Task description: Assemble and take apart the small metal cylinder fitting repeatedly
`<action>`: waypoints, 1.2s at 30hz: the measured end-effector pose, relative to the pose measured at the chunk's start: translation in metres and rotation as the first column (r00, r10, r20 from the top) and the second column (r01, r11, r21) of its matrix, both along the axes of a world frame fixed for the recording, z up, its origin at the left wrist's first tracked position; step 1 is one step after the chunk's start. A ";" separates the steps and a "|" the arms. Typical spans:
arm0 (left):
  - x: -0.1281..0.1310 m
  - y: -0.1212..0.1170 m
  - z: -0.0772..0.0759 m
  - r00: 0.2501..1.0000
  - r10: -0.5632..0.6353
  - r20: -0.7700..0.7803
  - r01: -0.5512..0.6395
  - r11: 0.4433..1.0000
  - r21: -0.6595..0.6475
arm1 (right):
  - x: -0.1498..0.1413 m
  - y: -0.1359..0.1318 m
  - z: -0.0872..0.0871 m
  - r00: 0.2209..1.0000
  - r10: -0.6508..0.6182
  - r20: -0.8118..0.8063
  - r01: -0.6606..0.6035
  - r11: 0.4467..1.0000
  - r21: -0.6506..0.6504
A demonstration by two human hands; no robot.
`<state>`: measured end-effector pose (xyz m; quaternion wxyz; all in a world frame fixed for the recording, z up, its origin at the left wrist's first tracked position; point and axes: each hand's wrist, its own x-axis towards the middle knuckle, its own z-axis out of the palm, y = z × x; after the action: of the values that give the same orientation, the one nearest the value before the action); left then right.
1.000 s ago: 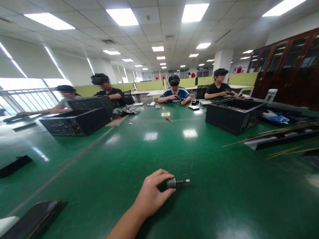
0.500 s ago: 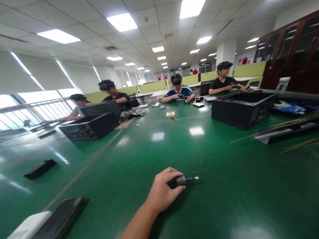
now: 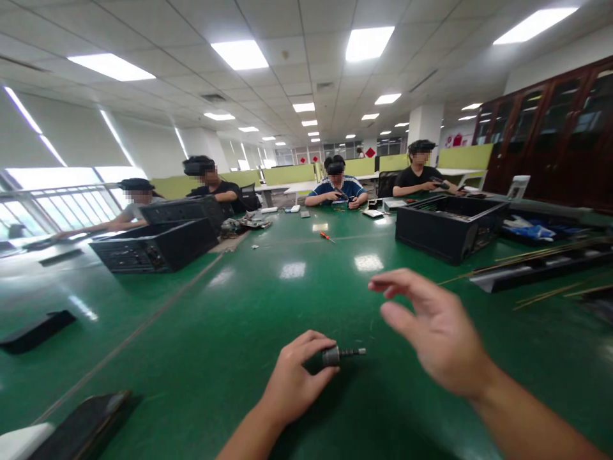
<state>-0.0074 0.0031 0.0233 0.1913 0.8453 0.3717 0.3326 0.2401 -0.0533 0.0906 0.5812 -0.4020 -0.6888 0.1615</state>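
My left hand (image 3: 294,377) is closed round a small tool whose grey metal tip with a short bit (image 3: 342,354) sticks out to the right, low over the green table (image 3: 230,332). My right hand (image 3: 431,326) hovers above the table just right of the tool's tip, fingers spread and slightly curled, holding nothing. The tool's body is hidden inside my left fist.
Black computer cases stand at the left (image 3: 156,246) and right (image 3: 447,227). A red-handled screwdriver (image 3: 326,237) lies mid-table. Black panels lie at the far left (image 3: 33,329), bottom left (image 3: 83,425) and right (image 3: 536,271). Several people sit working at the far edge.
My right hand has come into view from the right, near the tool's tip. My left hand still grips the tool in about the same place.
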 end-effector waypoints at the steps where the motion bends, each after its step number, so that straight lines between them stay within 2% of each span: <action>1: 0.000 0.000 0.000 1.000 -0.006 -0.002 0.006 1.000 -0.005 | -0.006 0.003 -0.011 0.997 0.017 0.069 -0.014 0.999 -0.040; 5: 0.001 0.000 -0.001 1.000 -0.014 0.019 0.015 1.000 -0.012 | -0.025 0.019 -0.064 0.929 0.138 0.345 -0.057 0.971 -0.233; 7: 0.003 0.000 -0.001 0.999 -0.016 0.030 0.017 1.000 -0.020 | -0.030 0.024 -0.081 0.921 0.160 0.356 -0.052 0.954 -0.294; 9: 0.005 0.000 -0.001 0.999 -0.025 0.038 0.027 0.999 -0.040 | -0.033 0.026 -0.089 0.933 0.150 0.328 -0.034 0.941 -0.336; 15: 0.009 -0.001 -0.001 1.000 0.003 0.030 0.000 0.994 -0.110 | -0.032 0.030 -0.092 0.942 0.182 0.281 -0.073 0.930 -0.359; 19: 0.011 0.000 -0.003 1.000 0.016 0.013 -0.014 0.991 -0.129 | -0.029 0.032 -0.097 0.945 0.167 0.280 -0.055 0.929 -0.366; 25: 0.011 0.001 -0.004 1.000 0.028 0.005 -0.028 0.993 -0.112 | -0.028 0.032 -0.100 0.953 0.138 0.269 -0.031 0.930 -0.366; 36: 0.004 0.004 -0.004 0.999 0.047 0.026 -0.046 0.999 -0.023 | -0.022 0.029 -0.087 0.945 0.129 0.299 -0.010 0.929 -0.371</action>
<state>-0.0029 0.0076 0.0188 0.1979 0.8298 0.3924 0.3439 0.2179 -0.0241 0.0031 0.3714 -0.4986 -0.7455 0.2402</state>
